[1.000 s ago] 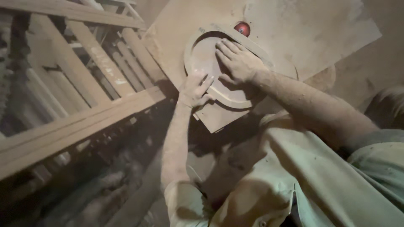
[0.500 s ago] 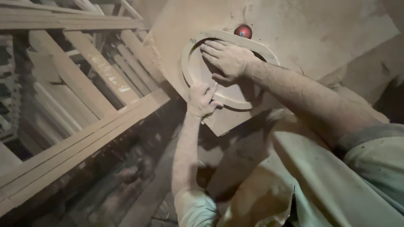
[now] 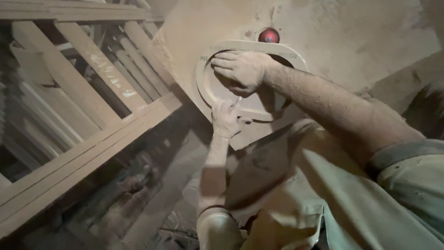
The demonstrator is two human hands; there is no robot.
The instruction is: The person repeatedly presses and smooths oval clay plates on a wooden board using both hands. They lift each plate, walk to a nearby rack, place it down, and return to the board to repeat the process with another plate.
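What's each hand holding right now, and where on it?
Right hand presses flat on the round wooden template, across its upper middle. Left hand pinches a thin pencil-like tool at the template's lower rim; what tool, I cannot tell.

Matt, dusty wooden ring [image 3: 209,88]; rough wooden frame [image 3: 92,153]; glossy red knob [image 3: 268,35].

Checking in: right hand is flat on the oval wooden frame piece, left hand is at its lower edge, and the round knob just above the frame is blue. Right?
Not quite: the round knob is red, not blue, as the head view shows. The rest holds: the right hand lies on the oval wooden frame piece, and the left hand is at its lower edge.
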